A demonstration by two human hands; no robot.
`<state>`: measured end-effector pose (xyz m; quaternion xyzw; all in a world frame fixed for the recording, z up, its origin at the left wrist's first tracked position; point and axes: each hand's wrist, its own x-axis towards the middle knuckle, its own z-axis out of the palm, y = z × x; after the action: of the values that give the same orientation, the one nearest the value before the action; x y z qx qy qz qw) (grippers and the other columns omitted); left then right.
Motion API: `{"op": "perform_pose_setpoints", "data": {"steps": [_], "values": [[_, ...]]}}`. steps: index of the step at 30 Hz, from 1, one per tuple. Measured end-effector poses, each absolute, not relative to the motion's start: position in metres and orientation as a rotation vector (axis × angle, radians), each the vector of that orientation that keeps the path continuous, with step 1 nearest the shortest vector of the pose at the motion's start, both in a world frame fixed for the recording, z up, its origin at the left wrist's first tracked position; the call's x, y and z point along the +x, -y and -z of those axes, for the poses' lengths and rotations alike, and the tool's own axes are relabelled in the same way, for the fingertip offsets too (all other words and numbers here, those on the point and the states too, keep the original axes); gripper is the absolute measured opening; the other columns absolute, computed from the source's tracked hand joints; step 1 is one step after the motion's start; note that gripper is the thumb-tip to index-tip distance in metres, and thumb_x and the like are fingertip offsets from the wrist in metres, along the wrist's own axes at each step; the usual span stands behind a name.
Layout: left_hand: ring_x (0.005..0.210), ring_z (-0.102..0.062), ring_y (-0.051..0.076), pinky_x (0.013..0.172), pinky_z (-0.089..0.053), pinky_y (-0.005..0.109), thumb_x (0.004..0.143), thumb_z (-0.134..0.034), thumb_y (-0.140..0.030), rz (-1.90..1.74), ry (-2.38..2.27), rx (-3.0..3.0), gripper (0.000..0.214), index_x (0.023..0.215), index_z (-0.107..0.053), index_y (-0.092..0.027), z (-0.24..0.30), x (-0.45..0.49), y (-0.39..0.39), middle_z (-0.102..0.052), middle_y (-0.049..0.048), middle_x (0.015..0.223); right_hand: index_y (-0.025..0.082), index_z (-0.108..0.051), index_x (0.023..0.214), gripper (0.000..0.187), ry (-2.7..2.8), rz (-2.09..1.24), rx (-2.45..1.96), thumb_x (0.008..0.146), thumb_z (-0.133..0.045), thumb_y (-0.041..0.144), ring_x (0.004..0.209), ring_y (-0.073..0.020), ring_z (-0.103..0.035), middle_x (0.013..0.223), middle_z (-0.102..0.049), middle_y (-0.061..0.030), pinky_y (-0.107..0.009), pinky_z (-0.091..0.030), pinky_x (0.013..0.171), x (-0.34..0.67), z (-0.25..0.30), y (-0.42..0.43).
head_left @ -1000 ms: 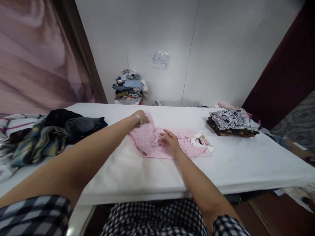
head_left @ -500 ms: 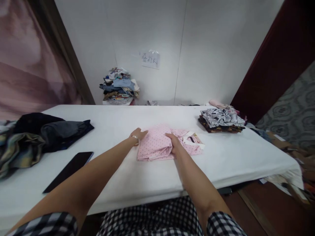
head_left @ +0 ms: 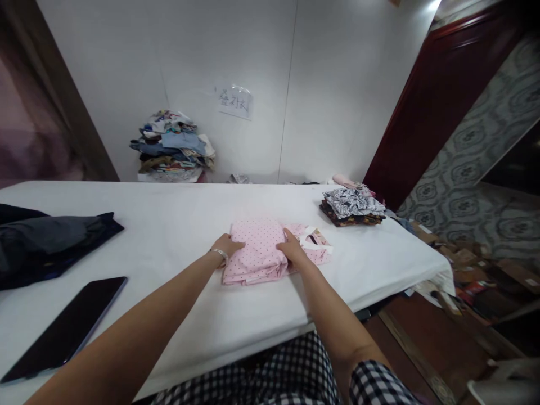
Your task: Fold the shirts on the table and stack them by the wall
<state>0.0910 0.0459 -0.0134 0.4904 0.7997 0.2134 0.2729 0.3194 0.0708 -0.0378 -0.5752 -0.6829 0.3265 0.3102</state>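
A pink polka-dot shirt (head_left: 257,247) lies folded on the white-covered table, its body doubled over and its white collar (head_left: 317,238) pointing right. At its left edge my left hand (head_left: 228,246) grips the cloth, thumb on top and the other fingers mostly hidden; a bracelet circles that wrist. My right hand (head_left: 293,248) holds the right edge of the folded part near the collar, thumb over the fabric and fingers partly out of sight below it.
Dark garments (head_left: 59,242) and a large black phone-like slab (head_left: 67,323) lie on the left. A patterned folded stack (head_left: 354,205) sits at the back right. Behind the table rises a tall clothes pile (head_left: 172,146). Boxes (head_left: 472,270) clutter the floor at right.
The view has turned to the right, so everything sits further left. Both hands remain on the shirt, and its folded part looks slightly shifted under them.
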Motion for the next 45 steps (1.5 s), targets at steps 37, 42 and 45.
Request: {"op": "perform_pose_setpoints", "data": {"steps": [37,42,45], "values": [[0.076,-0.051,0.019,0.067,-0.039,0.034,0.085,-0.040,-0.005,-0.365,-1.233,2.975,0.022,0.079,-0.056,-0.019,0.033,0.120,0.015,-0.061,0.0048,0.083,0.027,-0.061,0.126,0.048,2.043,-0.817,-1.489,0.079,-0.053,0.023,0.087,-0.0236,-0.064,0.097,-0.072,-0.0047,-0.038,-0.048,0.083,0.358,0.041,0.009],[0.086,-0.058,0.020,0.075,-0.045,0.034,0.081,-0.057,-0.030,-0.320,-1.245,2.500,0.014,0.091,-0.060,-0.021,0.005,0.105,0.006,-0.064,0.0044,0.095,0.023,-0.049,0.128,0.053,1.536,-1.292,-1.464,0.079,-0.060,0.040,0.053,-0.0156,-0.059,0.073,-0.067,0.0002,-0.029,-0.047,0.050,0.368,0.045,0.028],[0.101,-0.058,0.022,0.085,-0.046,0.036,0.087,-0.045,-0.050,-0.417,-1.393,2.363,0.038,0.105,-0.060,-0.021,-0.020,0.098,-0.023,-0.063,0.0069,0.112,0.022,-0.050,0.114,0.051,1.114,-1.532,-1.458,0.072,-0.069,0.044,0.058,-0.0173,-0.066,0.089,-0.071,-0.0057,-0.027,-0.048,0.044,0.375,0.041,0.040]]}}
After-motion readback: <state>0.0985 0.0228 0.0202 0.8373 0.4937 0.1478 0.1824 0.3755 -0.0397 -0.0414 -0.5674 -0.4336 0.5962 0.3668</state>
